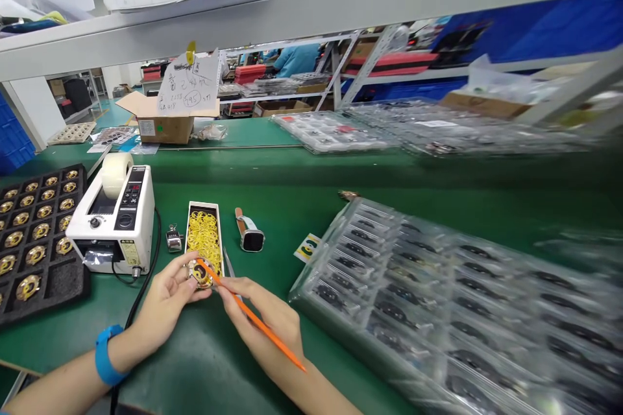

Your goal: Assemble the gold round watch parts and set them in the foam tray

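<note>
Between the fingers and thumb of my left hand (168, 295) is a round gold-and-black watch part (200, 273). My right hand (265, 318) grips a thin orange stick (267, 331), its tip resting on or just over the face of that part. Just behind both hands stands a narrow white box (219, 224) full of yellow ring-shaped pieces (203, 233). Partly hidden by the box and my right hand, a slim metal tool, perhaps tweezers (228, 264), lies on the green mat. A blue band (108, 353) circles my left wrist.
At left, a white tape dispenser (139, 207) with its cable stands beside a black foam tray (63, 285) of round gold parts. A small metal counter (174, 238) and a wristwatch (250, 237) lie near the box. Stacked clear plastic trays (370, 331) fill the right side.
</note>
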Action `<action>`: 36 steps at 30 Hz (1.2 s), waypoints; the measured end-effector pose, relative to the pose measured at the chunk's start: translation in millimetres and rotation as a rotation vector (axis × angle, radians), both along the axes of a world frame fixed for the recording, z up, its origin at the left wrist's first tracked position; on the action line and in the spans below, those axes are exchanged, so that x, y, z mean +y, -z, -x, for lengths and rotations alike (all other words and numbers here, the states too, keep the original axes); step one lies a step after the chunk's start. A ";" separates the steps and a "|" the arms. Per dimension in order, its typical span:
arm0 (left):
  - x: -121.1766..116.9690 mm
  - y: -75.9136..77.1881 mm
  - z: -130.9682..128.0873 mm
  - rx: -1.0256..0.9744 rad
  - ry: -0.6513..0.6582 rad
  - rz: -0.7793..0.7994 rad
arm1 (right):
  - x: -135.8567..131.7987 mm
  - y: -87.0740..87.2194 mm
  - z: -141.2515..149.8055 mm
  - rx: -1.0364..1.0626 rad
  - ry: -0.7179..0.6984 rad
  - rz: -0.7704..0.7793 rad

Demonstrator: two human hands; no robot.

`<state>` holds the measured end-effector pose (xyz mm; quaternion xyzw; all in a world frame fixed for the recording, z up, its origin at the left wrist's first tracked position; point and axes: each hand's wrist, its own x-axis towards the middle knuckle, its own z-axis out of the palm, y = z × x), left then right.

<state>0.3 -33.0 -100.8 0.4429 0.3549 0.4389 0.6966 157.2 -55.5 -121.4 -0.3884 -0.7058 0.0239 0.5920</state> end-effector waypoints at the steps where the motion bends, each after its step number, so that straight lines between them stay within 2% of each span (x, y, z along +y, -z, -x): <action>1: 0.2 0.6 -0.4 -0.006 -0.009 0.008 | 1.1 2.2 -0.2 -0.035 -0.015 -0.028; 6: 1.8 -1.0 -0.5 -0.017 -0.056 0.074 | 8.3 12.5 -3.4 -0.347 -0.060 -0.228; 8: 3.3 -3.3 0.2 -0.022 -0.066 0.107 | 9.6 12.9 -4.3 -0.414 -0.064 -0.265; 10: 5.8 -5.3 0.9 -0.033 -0.074 0.145 | 9.1 10.5 -5.4 -0.384 -0.069 -0.239; 13: 9.9 -6.4 1.8 -0.007 -0.073 0.178 | 6.2 3.2 -8.3 -0.192 -0.037 -0.132; 15: 11.4 -6.0 2.2 0.044 -0.066 0.162 | 4.3 -1.8 -10.4 -0.077 0.012 -0.075; 18: 10.6 -5.1 2.2 0.103 -0.047 0.086 | 3.4 -6.1 -11.7 -0.021 0.040 -0.036; 28: 3.0 -3.0 -3.7 0.234 -0.009 -0.072 | 1.1 -3.0 -12.1 -0.034 0.017 0.075; 32: 4.7 1.5 -2.7 0.249 -0.025 -0.097 | -1.3 -0.5 -9.7 -0.122 0.054 0.025; 36: 5.8 4.6 -2.7 0.268 -0.048 -0.114 | -2.7 5.6 4.3 -0.271 0.060 -0.050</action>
